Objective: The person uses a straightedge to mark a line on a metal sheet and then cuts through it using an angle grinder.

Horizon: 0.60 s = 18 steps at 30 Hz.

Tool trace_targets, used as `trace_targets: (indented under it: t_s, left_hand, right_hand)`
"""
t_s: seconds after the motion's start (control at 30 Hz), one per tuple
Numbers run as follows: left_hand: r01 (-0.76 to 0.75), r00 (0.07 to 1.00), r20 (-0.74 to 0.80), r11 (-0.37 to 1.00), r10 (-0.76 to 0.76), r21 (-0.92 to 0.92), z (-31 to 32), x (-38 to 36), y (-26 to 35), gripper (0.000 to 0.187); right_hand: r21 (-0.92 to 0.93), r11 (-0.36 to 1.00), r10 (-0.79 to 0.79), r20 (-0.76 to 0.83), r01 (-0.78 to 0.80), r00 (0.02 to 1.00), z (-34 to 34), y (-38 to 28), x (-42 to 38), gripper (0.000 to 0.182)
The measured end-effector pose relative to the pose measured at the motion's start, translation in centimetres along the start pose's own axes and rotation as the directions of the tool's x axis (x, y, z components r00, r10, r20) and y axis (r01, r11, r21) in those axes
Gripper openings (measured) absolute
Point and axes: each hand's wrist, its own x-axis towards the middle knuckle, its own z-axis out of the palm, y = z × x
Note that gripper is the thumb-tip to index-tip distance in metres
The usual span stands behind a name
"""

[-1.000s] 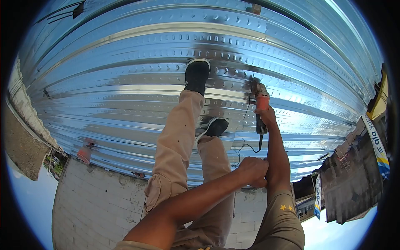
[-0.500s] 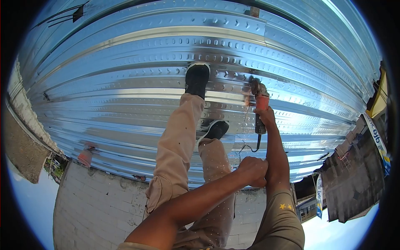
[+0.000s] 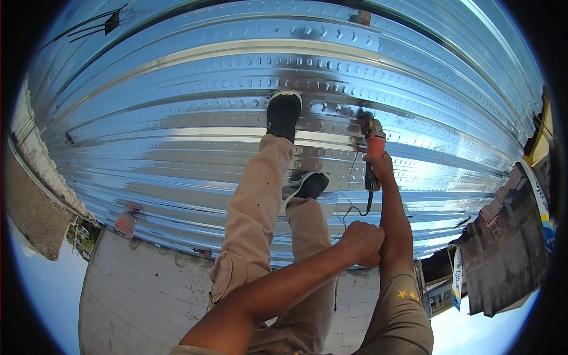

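My right hand (image 3: 379, 166) is wrapped around the body of an angle grinder (image 3: 376, 145) with an orange-red middle and a dark handle. The grinder's disc end points away from me and sits at the ribbed metal decking (image 3: 331, 89). A dark cord (image 3: 369, 204) runs from the handle's rear and curls toward my left hand (image 3: 362, 241). That hand is closed in a fist against my right forearm; the inside of its fingers is hidden. My dark shoes (image 3: 284, 115) stand on the decking, left of the grinder.
A reddish bucket-like container (image 3: 126, 222) stands at the decking's left edge. Below runs a pale block wall (image 3: 142, 284). Bank banners (image 3: 456, 278) and dark roofing (image 3: 503, 254) lie at right. A dark object with rods (image 3: 111, 23) rests at upper left.
Orange sparks beside the grinder's disc have faded, and a thin dark line shows there now. The whole view has shifted slightly; both hands keep their pose.
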Motion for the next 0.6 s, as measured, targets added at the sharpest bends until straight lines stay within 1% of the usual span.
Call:
trace_targets:
  t_s: [0.03,0.1,0.23,0.33,0.4,0.53,0.6]
  left_hand:
    - [0.000,1.000,0.001,1.000,0.000,-0.001,-0.03,0.00,0.00,0.030]
    - [-0.011,1.000,0.014,1.000,0.012,-0.025,-0.16,0.06,-0.13,0.036]
    - [-0.032,0.999,-0.010,0.999,0.032,-0.023,-0.46,0.07,-0.30,0.035]
    - [-0.040,0.999,-0.023,0.998,0.038,-0.050,-0.48,-0.03,-0.23,0.033]
    - [-0.044,0.999,-0.035,0.998,0.042,-0.049,-0.51,-0.12,-0.27,0.033]
    - [-0.042,0.999,-0.036,0.997,0.039,-0.061,-0.60,-0.11,-0.14,0.033]
    - [0.001,1.000,-0.002,1.000,-0.001,-0.014,-0.89,-0.10,0.08,0.034]
  right_hand:
    - [-0.001,1.000,0.002,0.000,-0.002,1.000,-0.05,-0.09,-0.10,0.053]
    - [0.012,0.999,0.038,0.007,-0.038,0.999,-0.06,-0.13,0.07,0.053]
    - [-0.021,1.000,0.007,-0.025,-0.008,1.000,0.13,-0.10,0.37,0.054]
    - [-0.017,1.000,0.010,-0.015,-0.010,1.000,-0.07,-0.30,-0.08,0.055]
    - [-0.032,0.999,0.003,-0.004,-0.003,1.000,-0.06,-0.44,-0.26,0.051]
    - [-0.052,0.998,0.024,0.009,-0.023,1.000,-0.11,-0.12,-0.01,0.051]
    - [-0.074,0.997,-0.028,-0.016,0.027,0.999,0.13,0.23,0.05,0.051]
